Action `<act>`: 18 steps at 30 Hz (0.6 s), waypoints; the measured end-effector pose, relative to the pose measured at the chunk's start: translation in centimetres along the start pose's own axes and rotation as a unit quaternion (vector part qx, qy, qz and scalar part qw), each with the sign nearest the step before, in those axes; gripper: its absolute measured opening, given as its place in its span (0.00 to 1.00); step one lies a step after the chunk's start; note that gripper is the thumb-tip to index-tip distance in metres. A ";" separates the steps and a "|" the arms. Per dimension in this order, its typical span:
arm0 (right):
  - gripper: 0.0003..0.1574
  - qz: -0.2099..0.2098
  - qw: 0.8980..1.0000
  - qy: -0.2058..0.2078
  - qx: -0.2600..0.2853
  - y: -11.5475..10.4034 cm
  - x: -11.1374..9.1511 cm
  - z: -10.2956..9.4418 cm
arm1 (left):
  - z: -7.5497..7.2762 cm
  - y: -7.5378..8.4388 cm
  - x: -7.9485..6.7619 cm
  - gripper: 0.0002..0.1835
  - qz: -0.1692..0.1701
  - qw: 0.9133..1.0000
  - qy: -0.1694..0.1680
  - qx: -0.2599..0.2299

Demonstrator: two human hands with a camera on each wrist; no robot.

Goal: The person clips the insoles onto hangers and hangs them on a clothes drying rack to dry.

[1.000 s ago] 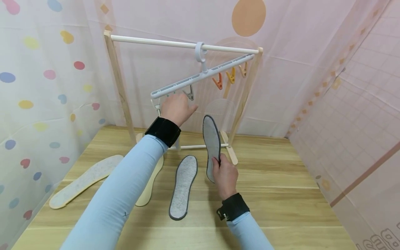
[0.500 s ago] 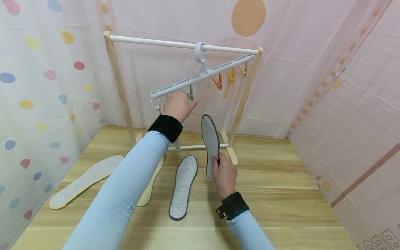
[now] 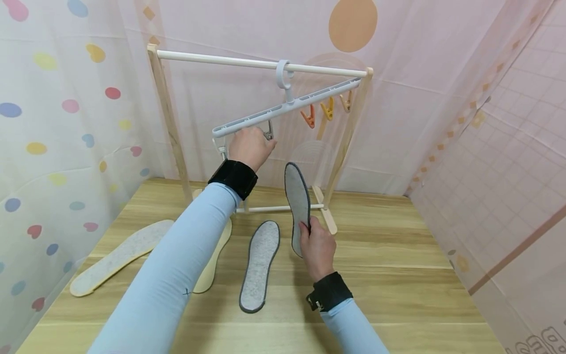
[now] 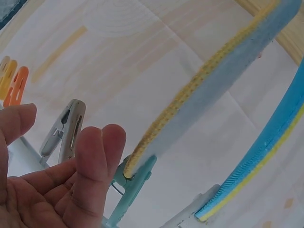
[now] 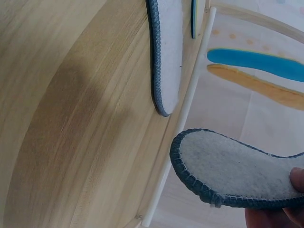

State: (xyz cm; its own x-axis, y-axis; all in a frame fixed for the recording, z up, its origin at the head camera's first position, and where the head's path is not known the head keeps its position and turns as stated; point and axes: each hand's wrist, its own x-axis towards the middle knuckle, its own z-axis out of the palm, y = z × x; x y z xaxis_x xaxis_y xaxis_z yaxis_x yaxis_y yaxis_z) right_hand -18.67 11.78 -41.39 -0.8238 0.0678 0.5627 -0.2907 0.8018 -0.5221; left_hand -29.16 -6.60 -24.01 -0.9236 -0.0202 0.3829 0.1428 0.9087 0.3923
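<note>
My left hand is raised just below the left half of a grey clip hanger. Its thumb and fingers stand apart around a grey clip, with no grip on it visible. Behind the fingertips a teal clip bites the end of a yellow-edged insole; a blue insole hangs beside it. Both hanging insoles are mostly hidden by my left arm in the head view. My right hand pinches a grey felt insole with dark edging near its lower end, held upright above the table.
A matching grey insole lies on the wooden table. Left of it lie a cream insole, partly under my arm, and a yellow-edged felt one. The hanger hooks on a rack's white rail. Orange and yellow clips dangle at right.
My left hand has risen slightly, closer beneath the hanger and the grey clip. The hanging pieces have swung a little. My right hand and its insole have hardly moved.
</note>
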 end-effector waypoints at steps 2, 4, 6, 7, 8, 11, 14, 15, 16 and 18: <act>0.11 0.003 1.000 -0.004 0.001 0.1 0.1 -0.1 | -0.1 0.0 0.1 0.27 -0.001 1.000 -0.003 -0.002; 0.11 0.005 1.000 -0.008 0.003 0.2 0.1 0.0 | -0.1 -0.1 0.2 0.27 -0.004 1.000 -0.004 -0.001; 0.12 0.006 1.000 -0.009 0.003 0.2 0.1 0.0 | -0.2 -0.2 0.3 0.28 -0.009 1.000 -0.005 -0.001; 0.12 0.007 1.000 -0.010 0.002 0.2 0.1 0.0 | -0.3 -0.3 0.3 0.28 -0.011 1.000 -0.005 0.000; 0.12 0.006 1.000 -0.010 0.002 0.2 0.1 0.1 | -0.3 -0.3 0.4 0.28 -0.013 1.000 -0.005 0.001; 0.11 0.002 1.000 -0.007 0.000 0.2 0.2 0.1 | -0.2 -0.3 0.5 0.28 -0.017 1.000 -0.001 0.000; 0.11 0.001 1.000 -0.007 -0.002 0.2 0.2 0.1 | 0.0 -0.2 0.7 0.28 -0.020 1.000 0.001 0.004; 0.11 0.001 1.000 -0.008 -0.002 0.2 0.2 0.1 | 0.0 -0.2 0.8 0.29 -0.020 1.000 0.002 0.004; 0.11 0.002 1.000 -0.009 -0.003 0.2 0.2 0.1 | 0.1 -0.2 0.9 0.29 -0.020 1.000 0.001 0.006; 0.11 0.006 1.000 -0.012 -0.003 0.2 0.2 0.1 | 0.2 0.0 1.0 0.30 -0.020 1.000 0.001 0.008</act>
State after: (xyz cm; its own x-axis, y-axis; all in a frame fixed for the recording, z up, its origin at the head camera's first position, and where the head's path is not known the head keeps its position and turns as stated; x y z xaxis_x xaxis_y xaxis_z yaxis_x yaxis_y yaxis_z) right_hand -18.95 11.86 -41.38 -0.8389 0.0625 0.5406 -0.2780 0.8048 -0.5245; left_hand -30.21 -6.57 -23.81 -0.9277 -0.0576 0.3689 0.0997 0.9139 0.3934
